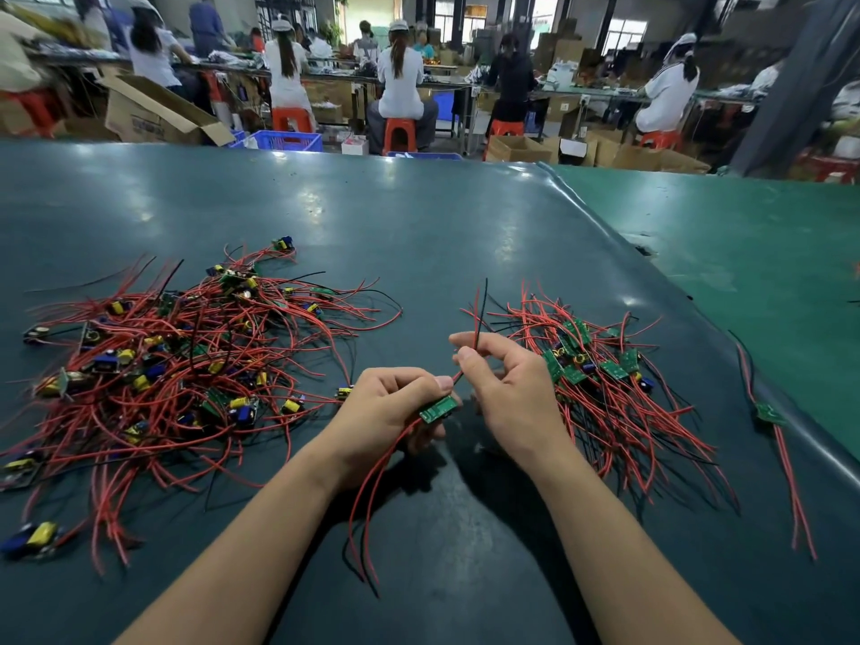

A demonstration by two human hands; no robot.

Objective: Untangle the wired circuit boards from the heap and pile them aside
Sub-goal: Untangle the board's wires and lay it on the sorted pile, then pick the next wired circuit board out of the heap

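Note:
A tangled heap (177,365) of small circuit boards with red and black wires lies on the left of the dark green table (419,235). On the right lies a tidier pile (600,379) of green boards, their wires fanned out. Between them, my left hand (386,412) grips one green circuit board (437,408); its lower red and black wires hang toward me. My right hand (507,388) pinches that board's upper red and black wires (479,314), which stick up above the fingers.
A single wired board (770,414) lies apart at the right, on the seam where a lighter green mat (744,235) begins. Beyond the table's far edge sit several people on orange stools at workbenches, with cardboard boxes and blue crates.

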